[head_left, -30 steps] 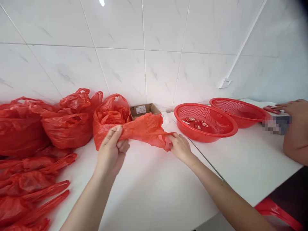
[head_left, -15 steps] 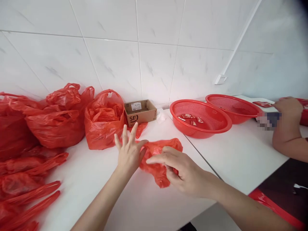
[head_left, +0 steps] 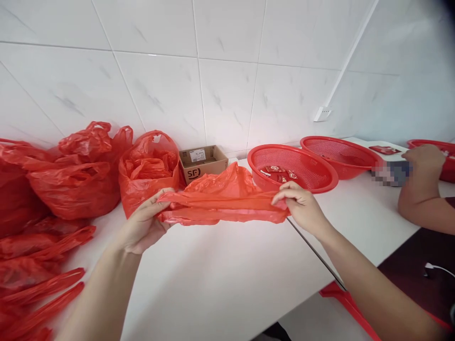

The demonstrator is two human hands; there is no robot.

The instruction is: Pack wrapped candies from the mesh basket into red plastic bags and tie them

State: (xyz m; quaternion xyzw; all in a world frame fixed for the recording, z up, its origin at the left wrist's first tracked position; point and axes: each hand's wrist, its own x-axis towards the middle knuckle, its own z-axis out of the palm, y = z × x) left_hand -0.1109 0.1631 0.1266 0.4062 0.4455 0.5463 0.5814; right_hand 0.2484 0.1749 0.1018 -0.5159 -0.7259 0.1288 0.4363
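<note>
A red plastic bag (head_left: 227,201) is stretched sideways between my two hands, above the white table. My left hand (head_left: 149,220) is closed on its left end, the thumb underneath and the fingers partly behind the film. At the opposite end, my right hand (head_left: 298,206) pinches the bag's upper edge with thumb and fingers. The middle of the bag bulges upward and hides part of the cardboard box (head_left: 204,163). Behind my left hand stands a filled red bag (head_left: 151,175).
More stuffed red bags (head_left: 76,180) and flat red bags (head_left: 42,255) lie on the left. Two red plastic baskets (head_left: 327,184) stand to the right, the nearer one with several small red packets (head_left: 279,169). Another person's arm (head_left: 421,184) rests at the far right.
The crumpled bag on the table has been lifted and pulled out wide. My hands moved apart, and both closed on its ends. The view shifted slightly.
</note>
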